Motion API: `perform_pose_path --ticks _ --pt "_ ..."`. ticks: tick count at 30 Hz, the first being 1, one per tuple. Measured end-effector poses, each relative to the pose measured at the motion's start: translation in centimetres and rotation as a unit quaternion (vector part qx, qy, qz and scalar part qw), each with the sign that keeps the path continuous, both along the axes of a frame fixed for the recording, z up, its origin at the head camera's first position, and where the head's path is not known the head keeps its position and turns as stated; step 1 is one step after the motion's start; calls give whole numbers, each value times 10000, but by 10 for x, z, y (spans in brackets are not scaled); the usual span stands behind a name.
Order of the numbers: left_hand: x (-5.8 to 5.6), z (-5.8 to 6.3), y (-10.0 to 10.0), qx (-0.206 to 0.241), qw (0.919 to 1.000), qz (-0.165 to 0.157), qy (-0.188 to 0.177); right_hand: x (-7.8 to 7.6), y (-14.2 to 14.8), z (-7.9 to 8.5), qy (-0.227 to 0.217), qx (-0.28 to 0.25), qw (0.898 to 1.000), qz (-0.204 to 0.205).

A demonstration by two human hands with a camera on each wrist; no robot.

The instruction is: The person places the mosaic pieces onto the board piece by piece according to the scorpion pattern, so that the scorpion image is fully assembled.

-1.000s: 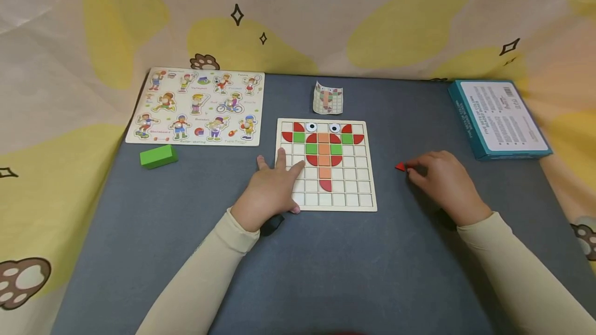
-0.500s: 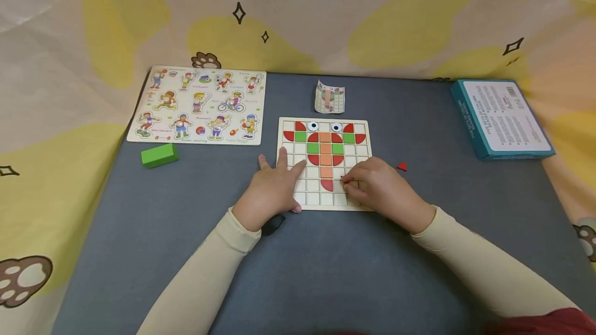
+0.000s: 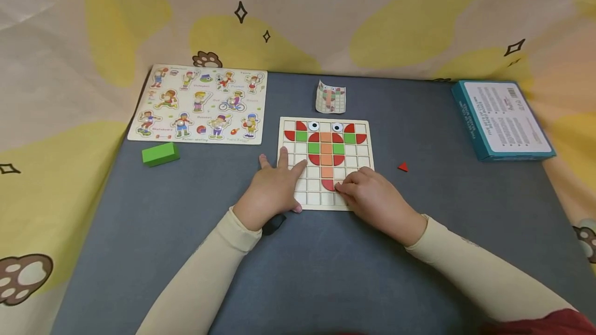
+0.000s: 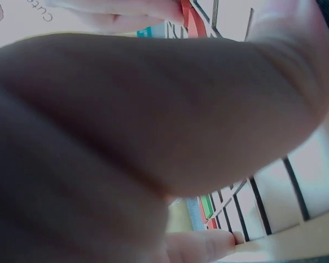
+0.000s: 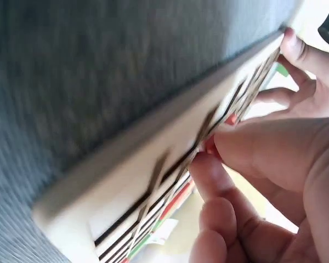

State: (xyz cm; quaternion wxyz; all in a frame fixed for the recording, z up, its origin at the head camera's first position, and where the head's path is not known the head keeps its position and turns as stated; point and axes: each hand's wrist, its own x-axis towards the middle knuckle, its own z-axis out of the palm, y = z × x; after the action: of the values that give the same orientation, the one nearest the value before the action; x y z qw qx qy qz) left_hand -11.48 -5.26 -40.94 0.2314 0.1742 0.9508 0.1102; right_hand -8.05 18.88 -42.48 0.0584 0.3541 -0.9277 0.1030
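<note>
Left hand (image 3: 272,190) flat, fingers spread on grid board (image 3: 363,149); right hand (image 3: 372,198) pinching red piece (image 5: 211,147) (barely visible) over lower cells.

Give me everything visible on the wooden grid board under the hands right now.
The grid board is a pale, square, wood-looking tray of small square cells, lying flat on the grey mat. Red, green and orange tiles plus two eye pieces form a figure in its upper middle; the remaining visible cells look bare. The left hand rests flat on its left part. The right hand covers its lower right, fingertips by the bottom red tile, pinching something red.
</note>
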Motion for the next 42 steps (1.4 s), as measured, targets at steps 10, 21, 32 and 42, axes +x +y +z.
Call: perform_pose_path --ticks 10,21,32,42 --pt "0 1 1 52 10000 23 15 4 -1 1 163 415 9990 -42" --pt "0 2 2 98 9999 55 -53 2 24 12 -688 -128 9923 -1018" --pt "1 2 1 92 9999 55 -63 -18 110 14 -767 -16 9752 -2076" --pt "1 1 0 111 9999 42 1 -22 118 7 -543 0 9869 -1518"
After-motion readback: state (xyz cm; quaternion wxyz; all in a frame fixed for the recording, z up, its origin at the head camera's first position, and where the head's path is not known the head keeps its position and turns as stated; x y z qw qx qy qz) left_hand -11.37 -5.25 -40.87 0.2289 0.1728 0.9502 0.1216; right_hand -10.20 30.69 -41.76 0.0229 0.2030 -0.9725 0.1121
